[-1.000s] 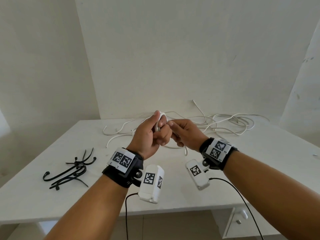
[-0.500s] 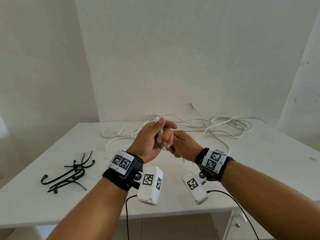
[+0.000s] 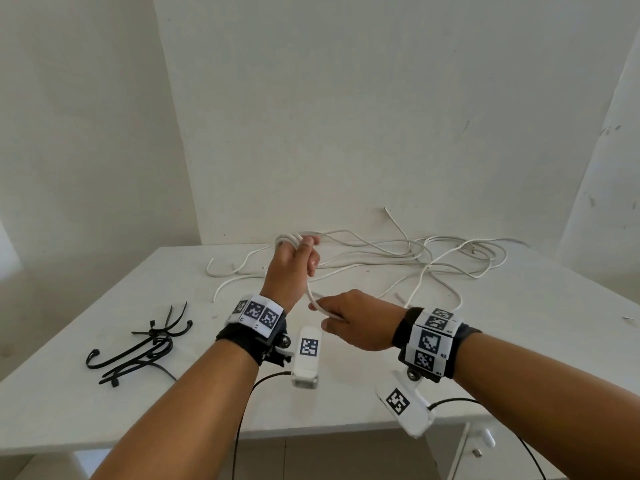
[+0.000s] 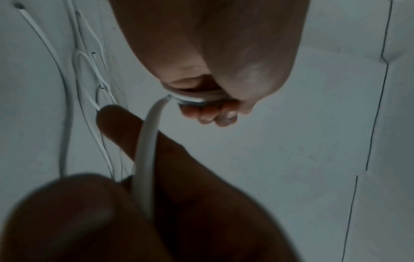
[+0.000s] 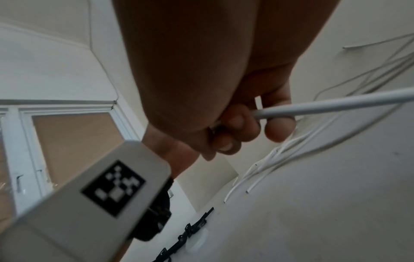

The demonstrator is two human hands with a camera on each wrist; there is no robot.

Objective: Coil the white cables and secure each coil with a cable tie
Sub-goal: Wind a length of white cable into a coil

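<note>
Left hand [image 3: 292,268] raised, fingers curled round small white cable [image 3: 313,299] loops. Right hand [image 3: 353,320] lower and nearer, pinching the strand that runs down from the left. Loose cable trails far-right across tabletop [image 3: 519,341]. Loop count unclear, probably two.

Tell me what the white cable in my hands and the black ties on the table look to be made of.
White cable: smooth, matte plastic sheath, probably PVC; it bends in soft loops. Black ties: thin, springy strips with small locking heads, likely nylon, slightly glossy.
</note>
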